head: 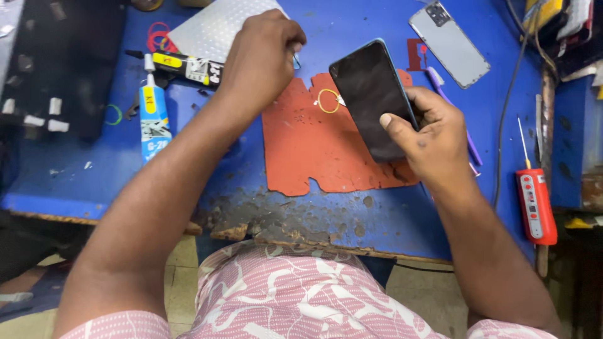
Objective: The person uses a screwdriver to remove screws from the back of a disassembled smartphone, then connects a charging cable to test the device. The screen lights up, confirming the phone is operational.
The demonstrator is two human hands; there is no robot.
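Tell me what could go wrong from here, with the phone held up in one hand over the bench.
1. The right hand grips the smartphone by one edge only, tilted above the red mat; it could slip and land on the bench.
2. The left hand pinches something small, too small to identify, which could drop among the clutter.
3. The glue tube lies beside the left forearm and might be knocked.
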